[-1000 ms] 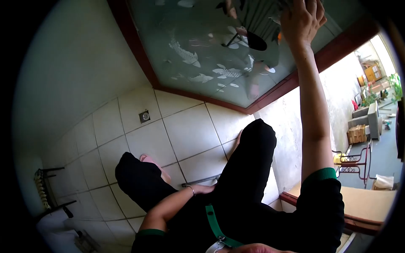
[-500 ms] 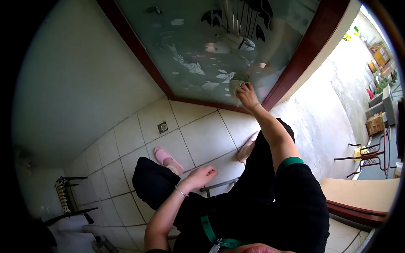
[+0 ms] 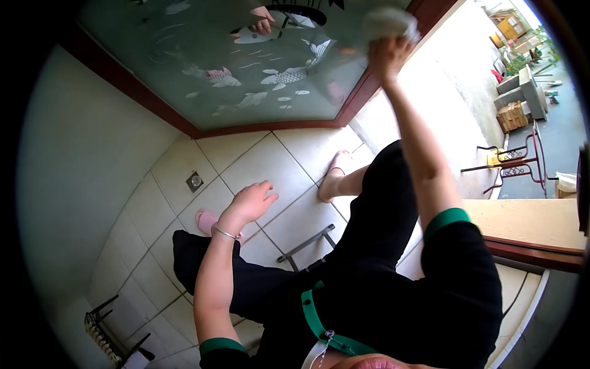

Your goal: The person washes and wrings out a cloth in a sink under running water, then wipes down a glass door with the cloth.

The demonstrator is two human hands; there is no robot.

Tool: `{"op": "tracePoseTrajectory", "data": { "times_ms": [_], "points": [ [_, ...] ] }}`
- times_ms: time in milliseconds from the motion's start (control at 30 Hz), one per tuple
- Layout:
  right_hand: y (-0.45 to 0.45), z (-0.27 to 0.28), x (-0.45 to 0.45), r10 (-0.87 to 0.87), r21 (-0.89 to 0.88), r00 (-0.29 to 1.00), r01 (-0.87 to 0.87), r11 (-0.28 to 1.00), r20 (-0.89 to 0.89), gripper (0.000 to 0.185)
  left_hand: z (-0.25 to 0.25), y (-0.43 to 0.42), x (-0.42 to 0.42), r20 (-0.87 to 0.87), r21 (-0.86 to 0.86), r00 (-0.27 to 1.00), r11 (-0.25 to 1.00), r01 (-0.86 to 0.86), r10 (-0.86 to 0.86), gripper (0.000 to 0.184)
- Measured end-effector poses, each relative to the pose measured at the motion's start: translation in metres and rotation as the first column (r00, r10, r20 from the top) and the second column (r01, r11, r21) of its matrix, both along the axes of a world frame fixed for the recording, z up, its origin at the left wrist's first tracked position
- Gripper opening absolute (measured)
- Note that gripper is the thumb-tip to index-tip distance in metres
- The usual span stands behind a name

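Observation:
My right hand (image 3: 388, 58) is closed on a pale cloth (image 3: 388, 23), smeared by motion, in front of the upper right edge of a glass door panel (image 3: 246, 86). The glass carries fish designs and sits in a dark red frame (image 3: 270, 131). Whether the cloth presses on the glass or the frame I cannot tell. With a bracelet at the wrist, my left hand (image 3: 249, 202) hangs above the tiled floor, fingers loosely apart and holding nothing.
White tiles with a floor drain (image 3: 194, 181) lie below the door. Metal stool legs (image 3: 307, 243) show between my knees. A black rack or chair (image 3: 101, 335) stands lower left. Outside to the right are a metal table frame (image 3: 516, 158) and stacked bricks (image 3: 512, 117).
My right hand has moved up from the lower glass to the door's right side, carrying the cloth. My left hand has lifted and shifted left. The camera view has turned.

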State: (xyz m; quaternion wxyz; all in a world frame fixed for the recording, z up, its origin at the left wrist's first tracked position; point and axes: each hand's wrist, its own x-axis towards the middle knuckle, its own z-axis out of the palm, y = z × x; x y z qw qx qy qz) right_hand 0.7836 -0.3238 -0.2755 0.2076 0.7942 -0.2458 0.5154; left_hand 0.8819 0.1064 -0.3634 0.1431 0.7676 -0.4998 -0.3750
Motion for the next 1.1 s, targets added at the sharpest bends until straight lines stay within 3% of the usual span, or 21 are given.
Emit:
{"op": "tracePoseTrajectory", "data": {
  "times_ms": [33, 100, 133, 200, 233, 300, 333, 400, 467, 533, 567, 600, 667, 700, 733, 767, 800, 833, 933, 1033, 1100],
  "points": [
    [0.001, -0.049, 0.004, -0.053, -0.021, 0.997, 0.054, 0.998, 0.064, 0.033, -0.003, 0.003, -0.003, -0.009, -0.007, 1.0, 1.0, -0.001, 0.001, 0.036],
    [0.005, -0.17, -0.007, -0.008, 0.508, 0.995, 0.06, 0.859, -0.104, 0.032, -0.006, 0.006, -0.006, 0.086, 0.092, 0.974, 0.975, 0.202, -0.21, 0.037],
    [0.01, -0.218, -0.004, -0.098, 0.592, 0.995, 0.088, 0.801, -0.014, 0.034, -0.002, 0.008, -0.007, 0.092, 0.084, 0.974, 0.976, 0.199, -0.206, 0.037],
    [0.066, -0.23, -0.014, -0.07, 0.713, 0.99, 0.134, 0.689, -0.118, 0.037, 0.007, 0.016, -0.01, 0.08, 0.134, 0.986, 0.982, 0.135, -0.147, 0.038],
    [0.089, -0.201, -0.02, -0.051, 0.926, 0.998, 0.063, 0.371, -0.048, 0.039, 0.002, 0.021, -0.007, 0.108, 0.141, 0.982, 0.98, 0.142, -0.157, 0.038],
    [0.078, -0.207, -0.019, -0.223, 0.997, 0.974, -0.007, 0.074, 0.023, 0.043, -0.007, 0.03, -0.002, 0.178, 0.176, 0.972, 0.976, 0.125, -0.157, 0.037],
    [0.058, -0.204, -0.014, -0.227, 0.997, 0.974, -0.004, 0.081, 0.022, 0.043, -0.012, 0.031, 0.002, 0.241, 0.21, 0.959, 0.973, 0.101, -0.151, 0.036],
    [0.036, -0.199, -0.013, -0.418, 0.983, 0.891, -0.141, 0.122, 0.179, 0.041, -0.005, 0.032, 0.006, 0.275, 0.244, 0.948, 0.965, 0.095, -0.163, 0.035],
    [0.012, -0.181, -0.026, -0.249, 0.809, 0.796, -0.438, 0.392, 0.552, 0.041, -0.004, 0.032, 0.008, 0.29, 0.272, 0.943, 0.959, 0.081, -0.162, 0.034],
    [0.039, -0.071, -0.042, 0.082, 0.574, 0.737, -0.587, 0.571, 0.671, 0.042, -0.009, 0.035, 0.007, 0.31, 0.121, 0.945, 0.99, 0.071, -0.106, 0.031],
    [0.048, -0.027, -0.037, 0.165, 0.415, 0.683, -0.598, 0.686, 0.712, 0.043, -0.009, 0.032, 0.005, 0.284, 0.132, 0.954, 0.989, 0.06, -0.096, 0.031],
    [0.053, -0.002, -0.034, 0.254, 0.239, 0.628, -0.591, 0.77, 0.736, 0.045, -0.007, 0.029, 0.003, 0.292, 0.108, 0.95, 0.991, 0.077, -0.105, 0.03],
    [0.042, 0.005, -0.021, 0.218, 0.226, 0.725, -0.462, 0.858, 0.653, 0.052, -0.005, 0.031, -0.004, 0.292, 0.095, 0.949, 0.991, 0.093, -0.117, 0.029],
    [0.026, -0.014, -0.021, 0.161, 0.247, 0.85, -0.32, 0.915, 0.502, 0.059, -0.004, 0.031, -0.006, 0.268, 0.092, 0.956, 0.991, 0.1, -0.122, 0.028],
    [0.018, -0.047, -0.013, 0.105, 0.266, 0.852, -0.275, 0.924, 0.513, 0.064, -0.004, 0.029, -0.007, 0.246, 0.086, 0.961, 0.991, 0.107, -0.125, 0.028],
    [0.022, -0.087, -0.008, -0.07, 0.217, 0.935, -0.008, 0.976, 0.349, 0.059, -0.006, 0.029, -0.008, 0.247, 0.085, 0.962, 0.991, 0.101, -0.119, 0.028],
    [0.03, -0.113, -0.006, 0.094, 0.422, 0.903, -0.286, 0.86, 0.42, 0.051, -0.01, 0.032, -0.01, 0.273, 0.091, 0.953, 0.99, 0.11, -0.131, 0.027],
    [0.049, -0.132, 0.006, 0.027, 0.429, 0.874, -0.265, 0.863, 0.486, 0.043, -0.013, 0.034, -0.01, 0.295, 0.102, 0.944, 0.987, 0.122, -0.147, 0.027],
    [0.063, -0.217, 0.014, -0.287, 0.776, 0.932, 0.008, 0.631, 0.224, 0.064, -0.011, 0.031, -0.007, 0.271, 0.132, 0.953, 0.986, 0.099, -0.132, 0.028],
    [0.07, -0.247, 0.02, -0.364, 0.872, 0.868, -0.14, 0.47, 0.336, 0.065, -0.001, 0.023, -0.003, 0.241, 0.186, 0.963, 0.98, 0.075, -0.119, 0.027],
    [0.053, -0.291, 0.016, -0.551, 0.989, 0.823, -0.086, 0.123, 0.14, 0.065, -0.003, 0.02, 0.0, 0.247, 0.203, 0.96, 0.976, 0.081, -0.131, 0.028]
  ]
}}
